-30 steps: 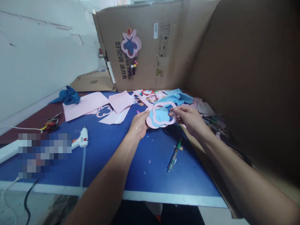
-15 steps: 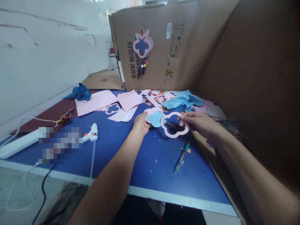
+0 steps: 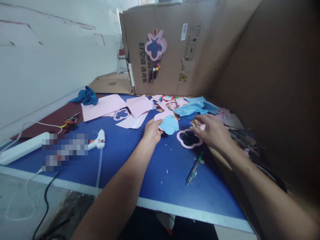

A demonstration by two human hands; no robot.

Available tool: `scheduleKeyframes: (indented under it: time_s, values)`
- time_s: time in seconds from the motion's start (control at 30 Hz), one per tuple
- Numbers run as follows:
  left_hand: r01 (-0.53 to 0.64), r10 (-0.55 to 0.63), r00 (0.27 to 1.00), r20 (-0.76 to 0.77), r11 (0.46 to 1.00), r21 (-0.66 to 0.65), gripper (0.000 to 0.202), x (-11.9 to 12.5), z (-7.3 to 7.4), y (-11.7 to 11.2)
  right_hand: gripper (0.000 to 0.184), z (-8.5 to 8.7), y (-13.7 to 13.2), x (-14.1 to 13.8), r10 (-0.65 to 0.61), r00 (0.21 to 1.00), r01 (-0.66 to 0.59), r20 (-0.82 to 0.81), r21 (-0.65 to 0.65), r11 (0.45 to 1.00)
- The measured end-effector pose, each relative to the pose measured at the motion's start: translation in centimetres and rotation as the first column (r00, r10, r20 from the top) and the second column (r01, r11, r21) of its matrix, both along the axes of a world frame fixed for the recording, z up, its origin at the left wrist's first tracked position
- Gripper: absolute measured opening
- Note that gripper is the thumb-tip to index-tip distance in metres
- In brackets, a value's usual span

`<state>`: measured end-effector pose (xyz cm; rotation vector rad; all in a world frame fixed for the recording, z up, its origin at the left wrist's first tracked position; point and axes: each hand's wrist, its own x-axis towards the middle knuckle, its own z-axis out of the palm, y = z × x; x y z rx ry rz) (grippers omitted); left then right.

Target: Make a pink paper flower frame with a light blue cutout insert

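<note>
My left hand (image 3: 153,131) is closed on a pink scalloped paper cutout (image 3: 158,116) with a light blue scalloped cloth piece (image 3: 170,125) on its front. A pink scalloped paper ring (image 3: 178,136) lies on the blue table to the right, around the dark handles of the scissors (image 3: 190,137). Just above and beyond that ring is my right hand (image 3: 212,130), its fingers curved and apart with nothing visible in them. A pen with a green end (image 3: 193,170) lies nearer to me.
A white glue gun (image 3: 100,140) stands at the left near a white power strip (image 3: 27,146). Pink paper sheets (image 3: 105,105), light blue cloth (image 3: 196,107) and scraps lie at the back. A cardboard box wall (image 3: 170,66) bearing a finished pink ornament (image 3: 155,46) rises behind; more cardboard borders the right.
My right hand has let go of the pink ring, which now rests on the table by the scissors. The blue cloth piece has shifted to the right on the pink cutout in my left hand.
</note>
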<state>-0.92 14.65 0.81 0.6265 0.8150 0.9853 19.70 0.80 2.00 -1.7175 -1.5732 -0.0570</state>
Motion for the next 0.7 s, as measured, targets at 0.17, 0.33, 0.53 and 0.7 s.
scheduleKeyframes:
  time_s: [0.17,0.33,0.53,0.7]
  values:
    - [0.059,-0.059,0.996,0.067,0.998,0.002,0.028,0.7,0.3,-1.0,0.063,0.8,-0.3,-5.1,0.103,0.896,-0.101,0.432,-0.028,0.995]
    - [0.077,-0.076,0.993,0.089,0.997,-0.008,0.025,1.1,0.5,-1.8,0.034,0.8,-0.3,-6.2,0.103,0.828,-0.078,0.552,-0.068,0.995]
    - [0.095,-0.093,0.990,0.106,0.995,-0.022,0.015,1.0,0.8,-1.9,0.024,0.5,-0.5,-5.4,0.105,0.901,-0.121,0.421,0.010,0.993]
    - [0.082,-0.073,0.992,0.102,0.993,-0.090,0.016,1.3,0.5,-1.8,0.012,1.4,-0.6,-6.1,0.046,0.998,-0.042,-0.050,0.088,0.995]
